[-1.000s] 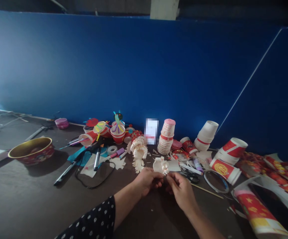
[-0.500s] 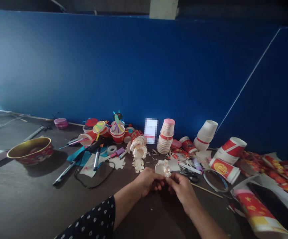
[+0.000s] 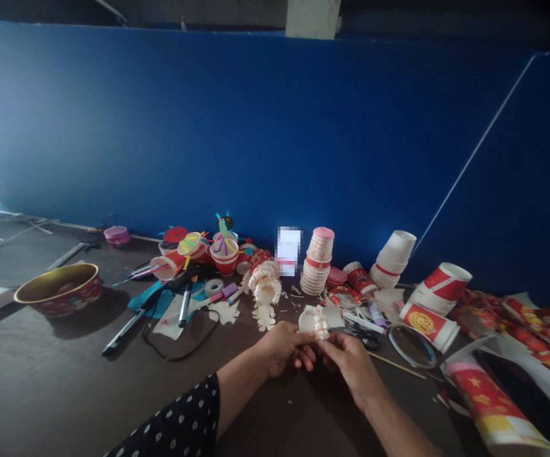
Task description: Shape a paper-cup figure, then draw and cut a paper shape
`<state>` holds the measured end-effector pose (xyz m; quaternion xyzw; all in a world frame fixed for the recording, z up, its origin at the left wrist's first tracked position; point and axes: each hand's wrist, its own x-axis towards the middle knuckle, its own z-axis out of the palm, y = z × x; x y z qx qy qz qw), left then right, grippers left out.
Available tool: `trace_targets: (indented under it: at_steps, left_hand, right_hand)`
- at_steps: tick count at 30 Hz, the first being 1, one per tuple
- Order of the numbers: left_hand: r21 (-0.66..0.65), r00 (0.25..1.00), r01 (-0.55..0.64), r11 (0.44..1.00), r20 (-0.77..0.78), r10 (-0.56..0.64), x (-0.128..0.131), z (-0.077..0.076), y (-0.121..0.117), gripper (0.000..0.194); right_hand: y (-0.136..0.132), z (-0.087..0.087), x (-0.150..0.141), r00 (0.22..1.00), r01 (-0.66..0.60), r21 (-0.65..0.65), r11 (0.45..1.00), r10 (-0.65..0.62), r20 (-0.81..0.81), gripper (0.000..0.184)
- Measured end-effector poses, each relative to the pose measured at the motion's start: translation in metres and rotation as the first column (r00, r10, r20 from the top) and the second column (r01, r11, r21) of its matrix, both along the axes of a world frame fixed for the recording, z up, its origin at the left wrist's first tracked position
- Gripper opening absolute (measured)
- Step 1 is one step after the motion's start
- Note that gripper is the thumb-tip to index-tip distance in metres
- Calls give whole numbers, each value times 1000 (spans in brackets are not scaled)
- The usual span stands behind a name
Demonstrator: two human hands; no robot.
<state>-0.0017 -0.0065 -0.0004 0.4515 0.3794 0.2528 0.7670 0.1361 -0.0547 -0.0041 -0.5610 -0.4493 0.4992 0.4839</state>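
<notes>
A wide, smooth, deep-blue panel [image 3: 255,127] is standing behind a flat, dark brown surface [image 3: 65,393].
Soft, pale light is washing over the panel's left end and fading into darker navy toward the right, where a thin, straight white line [image 3: 476,152] is slanting up to the top edge. Above that edge, a dark, shadowy strip of background [image 3: 236,13] is stretching across, and a pale grey, blocky upright [image 3: 313,18] is showing near the middle.
</notes>
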Motion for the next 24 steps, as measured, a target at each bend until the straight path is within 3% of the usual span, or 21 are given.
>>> trace_targets:
  at_steps: [17, 24]
  left_hand:
    - [-156, 1000, -23, 987, 5, 24, -1, 1, 0, 17]
    - [-124, 1000, -3, 992, -20, 1, -2, 0, 4, 19]
  right_hand:
    - [0, -4, 1, 995, -45, 55, 997, 40, 94, 23]
    - [0, -4, -1, 995, -45, 63, 997, 39, 91, 26]
